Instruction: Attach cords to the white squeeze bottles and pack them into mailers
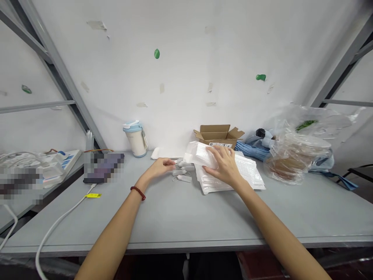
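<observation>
My right hand (223,165) grips a white plastic tray (201,154), its fingers over the top and its thumb at the lower edge. The tray lies tilted on a stack of white blister trays (230,177). My left hand (160,167) reaches across the grey table (186,221), its fingertips at a small cluster of white parts with thin loops (181,171). Whether those fingertips pinch anything is hard to see.
An open cardboard box (218,136) and a cream tumbler (135,140) stand at the wall. On the right lie blue cloth (252,151) and a clear plastic bag (294,155). A blurred phone (103,167) trails a white cable (61,217).
</observation>
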A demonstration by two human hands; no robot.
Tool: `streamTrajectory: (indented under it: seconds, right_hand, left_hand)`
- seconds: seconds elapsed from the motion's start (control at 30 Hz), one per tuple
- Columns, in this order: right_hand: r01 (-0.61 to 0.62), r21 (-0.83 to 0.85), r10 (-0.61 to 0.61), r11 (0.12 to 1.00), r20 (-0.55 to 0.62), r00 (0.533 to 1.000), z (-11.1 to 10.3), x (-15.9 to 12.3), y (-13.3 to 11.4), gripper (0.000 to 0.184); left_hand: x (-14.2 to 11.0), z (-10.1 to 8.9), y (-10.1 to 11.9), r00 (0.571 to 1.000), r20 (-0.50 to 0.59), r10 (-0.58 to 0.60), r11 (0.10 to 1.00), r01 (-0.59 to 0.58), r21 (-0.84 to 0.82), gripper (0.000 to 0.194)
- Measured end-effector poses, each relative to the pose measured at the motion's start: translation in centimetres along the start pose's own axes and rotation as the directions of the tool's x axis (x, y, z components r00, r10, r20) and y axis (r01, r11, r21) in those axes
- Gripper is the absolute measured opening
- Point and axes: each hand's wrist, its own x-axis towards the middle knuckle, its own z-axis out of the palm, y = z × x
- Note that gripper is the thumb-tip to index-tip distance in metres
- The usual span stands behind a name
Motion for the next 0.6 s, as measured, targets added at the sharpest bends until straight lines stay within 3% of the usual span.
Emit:
streamTrajectory:
  seconds: [0.13,0.33,0.47,0.6]
  right_hand:
    - [-0.027,0.059,0.027,0.998,0.004,1.0,0.2,0.0,0.7,0.052]
    - [0.0,0.069,0.0,0.998,0.002,1.0,0.5,0.0,0.6,0.051]
    - [-0.001,0.063,0.0,0.998,0.007,1.0,0.5,0.0,0.5,0.051]
    - [-0.003,0.066,0.002,0.998,0.018,1.0,0.6,-0.1,0.6,0.052]
  left_hand:
    - [0.1,-1.1,-1.2,0.986,0.169,0.007,0.979,-0.041,0.202,0.024]
    - [0.2,-0.4,-1.6,0.937,0.349,0.004,0.95,-0.113,0.29,0.019]
    - [0.0,0.1,-1.2,0.957,0.29,-0.029,0.974,-0.039,0.225,0.018]
    - [0.0,0.1,-1.0,0.994,0.091,-0.067,0.997,0.063,0.047,0.017]
